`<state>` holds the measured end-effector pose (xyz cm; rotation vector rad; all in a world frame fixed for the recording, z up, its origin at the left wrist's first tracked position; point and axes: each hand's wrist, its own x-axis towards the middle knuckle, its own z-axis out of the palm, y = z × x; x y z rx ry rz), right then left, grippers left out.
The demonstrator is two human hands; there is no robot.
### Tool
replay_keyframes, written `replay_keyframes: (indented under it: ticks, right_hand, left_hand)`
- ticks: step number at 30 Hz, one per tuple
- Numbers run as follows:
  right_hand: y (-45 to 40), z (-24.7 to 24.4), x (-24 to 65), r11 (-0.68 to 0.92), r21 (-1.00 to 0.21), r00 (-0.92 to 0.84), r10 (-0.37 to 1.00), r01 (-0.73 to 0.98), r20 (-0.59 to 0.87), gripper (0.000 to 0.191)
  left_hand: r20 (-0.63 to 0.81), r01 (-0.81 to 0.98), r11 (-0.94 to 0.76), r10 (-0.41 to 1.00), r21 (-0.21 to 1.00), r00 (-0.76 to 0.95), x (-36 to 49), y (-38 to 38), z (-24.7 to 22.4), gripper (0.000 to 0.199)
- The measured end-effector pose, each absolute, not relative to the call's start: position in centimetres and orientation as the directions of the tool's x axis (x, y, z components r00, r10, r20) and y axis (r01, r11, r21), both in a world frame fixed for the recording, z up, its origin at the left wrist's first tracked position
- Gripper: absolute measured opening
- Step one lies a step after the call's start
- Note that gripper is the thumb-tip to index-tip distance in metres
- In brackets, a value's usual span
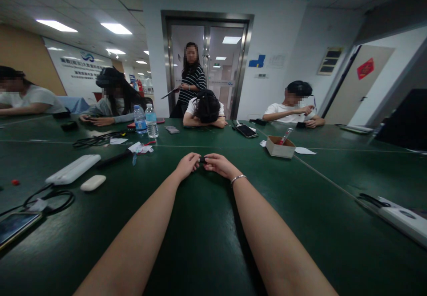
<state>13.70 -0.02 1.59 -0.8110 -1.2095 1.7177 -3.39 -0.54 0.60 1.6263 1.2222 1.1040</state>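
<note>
The room is rather dim, lit from above by white ceiling panels (116,28), brightest at upper left; another bright panel shows in the glass doors (227,66). The dark green table (293,225) swallows most light, with a faint sheen between the forearms (276,233) and a dark shadow along the right one. The wide lens bows the ceiling lines and stretches things near the edges. Detail is soft and grainy; the small dark object (202,160) at the fingertips (196,155) is unclear, and pixel blocks mask faces.
</note>
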Motion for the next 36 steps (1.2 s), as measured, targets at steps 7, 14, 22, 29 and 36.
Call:
replay_keyframes:
  ticks: [7,14,22,29,36]
  right_hand:
    - [-0.11,1.71,13.68,-0.165,-0.949,-0.413,0.91,-0.27,-0.04,0.015]
    - [-0.11,1.69,13.63,-0.161,-0.947,-0.412,0.911,-0.279,-0.033,0.015]
    - [-0.13,1.74,13.71,-0.165,-0.946,-0.417,0.908,-0.277,-0.036,0.016]
    - [0.08,1.46,13.69,-0.157,-0.947,-0.408,0.912,-0.279,-0.031,0.014]
    - [-0.04,1.52,13.72,-0.153,-0.947,-0.416,0.909,-0.284,-0.022,0.015]
  left_hand:
    - [0.159,0.277,-0.191,0.978,0.942,0.135,-3.46,-0.58,0.68,0.026]
    - [0.167,0.264,-0.198,0.977,0.944,0.134,-3.39,-0.67,0.7,0.026]
    - [0.132,0.298,-0.158,0.986,0.941,0.104,-3.21,-1.09,1.0,0.027]
    - [0.184,0.304,-0.215,0.975,0.928,0.127,-3.4,-0.81,0.56,0.026]
    - [0.195,0.301,-0.231,0.97,0.925,0.147,-3.41,-0.74,0.47,0.031]
